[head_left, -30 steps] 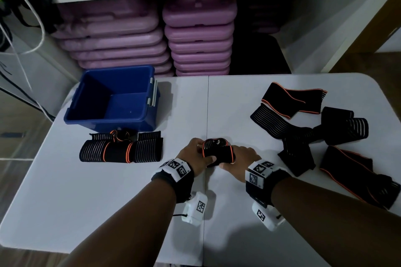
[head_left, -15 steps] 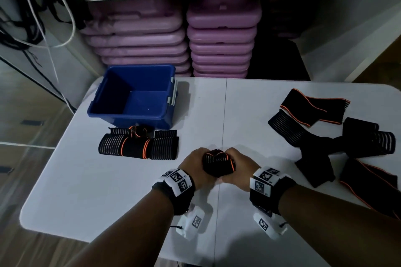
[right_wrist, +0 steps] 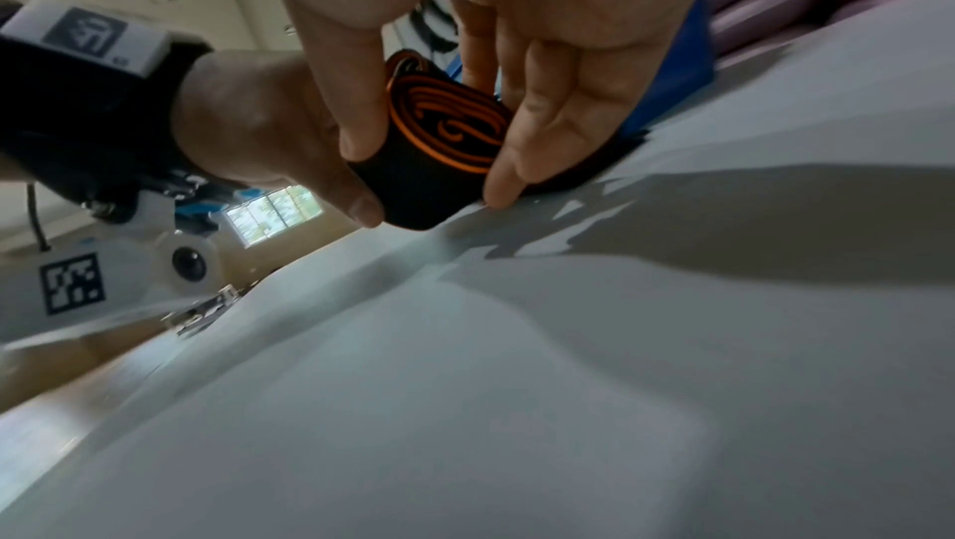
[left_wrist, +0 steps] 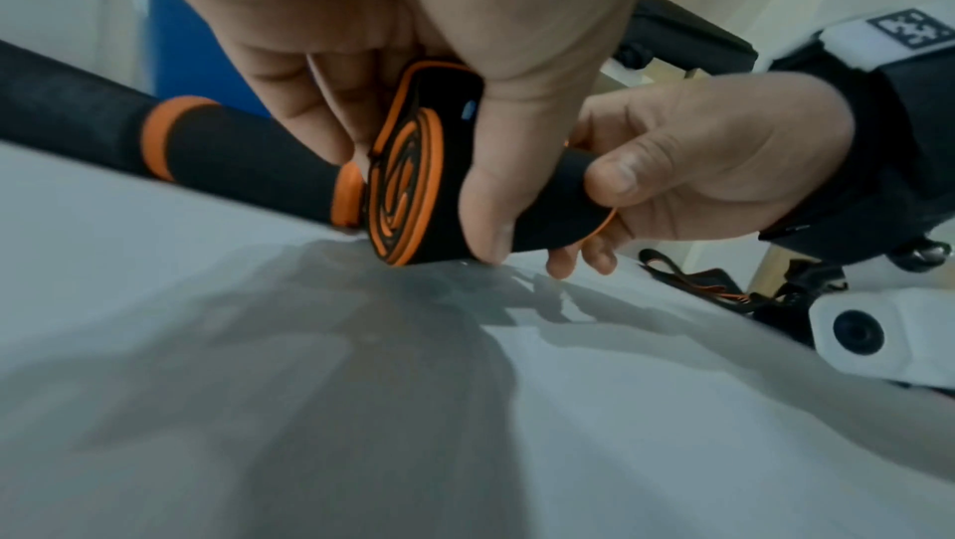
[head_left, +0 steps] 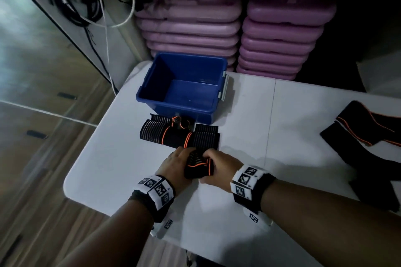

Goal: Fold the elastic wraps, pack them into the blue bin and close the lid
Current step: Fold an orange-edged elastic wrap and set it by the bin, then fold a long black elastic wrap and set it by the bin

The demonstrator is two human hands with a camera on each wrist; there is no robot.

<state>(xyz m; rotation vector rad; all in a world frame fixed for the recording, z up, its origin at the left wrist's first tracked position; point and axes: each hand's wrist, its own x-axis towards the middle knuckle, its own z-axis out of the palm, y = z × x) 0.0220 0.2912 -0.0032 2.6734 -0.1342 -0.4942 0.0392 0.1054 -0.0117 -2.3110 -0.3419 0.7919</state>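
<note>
White table (head_left: 112, 171) with purple cases stacked behind it, and the rolled wrap (head_left: 198, 166) has now slid over from mid-table to just beside the finished wraps (head_left: 180, 135) in front of the blue bin (head_left: 152, 97). Left hand (head_left: 174, 165) and right hand (head_left: 221, 169) both have their grip clamped on the roll's ends. Bin's open and holds nothing, so packing looks next, unfolded wraps (head_left: 358, 136) waiting off right
</note>
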